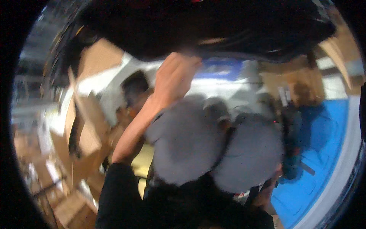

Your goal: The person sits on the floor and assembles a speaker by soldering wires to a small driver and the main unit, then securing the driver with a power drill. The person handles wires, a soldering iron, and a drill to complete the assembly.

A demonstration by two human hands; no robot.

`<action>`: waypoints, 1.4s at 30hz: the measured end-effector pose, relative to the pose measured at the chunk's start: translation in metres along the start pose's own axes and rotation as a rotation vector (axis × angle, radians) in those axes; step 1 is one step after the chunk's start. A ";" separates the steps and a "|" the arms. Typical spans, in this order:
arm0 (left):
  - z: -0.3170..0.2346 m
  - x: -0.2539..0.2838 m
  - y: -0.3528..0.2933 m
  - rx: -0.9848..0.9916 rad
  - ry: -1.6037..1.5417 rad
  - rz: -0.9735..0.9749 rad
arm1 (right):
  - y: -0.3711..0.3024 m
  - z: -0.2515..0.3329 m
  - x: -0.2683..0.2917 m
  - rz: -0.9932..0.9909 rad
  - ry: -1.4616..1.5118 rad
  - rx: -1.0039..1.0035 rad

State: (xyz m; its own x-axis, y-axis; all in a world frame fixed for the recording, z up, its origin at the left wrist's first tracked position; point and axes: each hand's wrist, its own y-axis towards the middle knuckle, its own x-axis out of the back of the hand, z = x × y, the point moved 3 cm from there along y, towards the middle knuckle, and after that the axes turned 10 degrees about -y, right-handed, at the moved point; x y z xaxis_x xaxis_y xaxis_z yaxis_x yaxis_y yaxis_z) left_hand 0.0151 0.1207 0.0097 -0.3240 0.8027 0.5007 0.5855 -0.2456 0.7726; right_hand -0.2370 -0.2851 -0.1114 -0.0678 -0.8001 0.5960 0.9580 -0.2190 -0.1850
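Observation:
My left hand (173,78) reaches up in front of my knees, its fingers curled closed at the lower edge of a large black, shiny sheet-like thing (213,30). Motion smears the fingertips, but they appear to grip that edge. The black thing spans the top of the head view; its kind is unclear. Low on the right, beside my grey-trousered knee (249,152), part of my right arm (265,196) shows. The fingers of that hand are hidden or blurred. Close to it stands a dark, long object (289,141), too blurred to name.
Opened cardboard boxes (89,129) crowd the left side. A blue panel (320,160) with a pale rim lies at the right. Beyond my knees are a white surface (225,88) with a blue patch (219,68) and brown cardboard (293,78).

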 end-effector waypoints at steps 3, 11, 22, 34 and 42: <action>0.016 0.059 -0.077 0.282 0.078 -0.016 | 0.001 0.013 -0.009 -0.070 0.053 -0.234; 0.042 0.149 -0.252 1.282 0.201 0.162 | 0.024 0.036 -0.032 -0.054 -0.023 -0.237; 0.125 0.038 -0.309 1.136 0.159 0.960 | 0.011 0.068 -0.025 -0.175 0.073 -0.259; 0.147 0.042 -0.339 1.388 0.350 0.966 | 0.023 0.089 -0.012 -0.333 0.353 -0.209; 0.151 0.047 -0.331 1.447 0.328 0.912 | 0.022 0.082 -0.007 -0.398 0.512 -0.052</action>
State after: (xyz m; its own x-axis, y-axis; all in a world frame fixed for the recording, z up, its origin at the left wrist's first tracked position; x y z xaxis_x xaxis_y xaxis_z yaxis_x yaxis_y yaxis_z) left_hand -0.0814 0.3215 -0.2819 0.4433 0.5158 0.7331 0.7270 0.2715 -0.6307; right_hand -0.1926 -0.2380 -0.0553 -0.5513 -0.8143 0.1816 0.8184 -0.5701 -0.0724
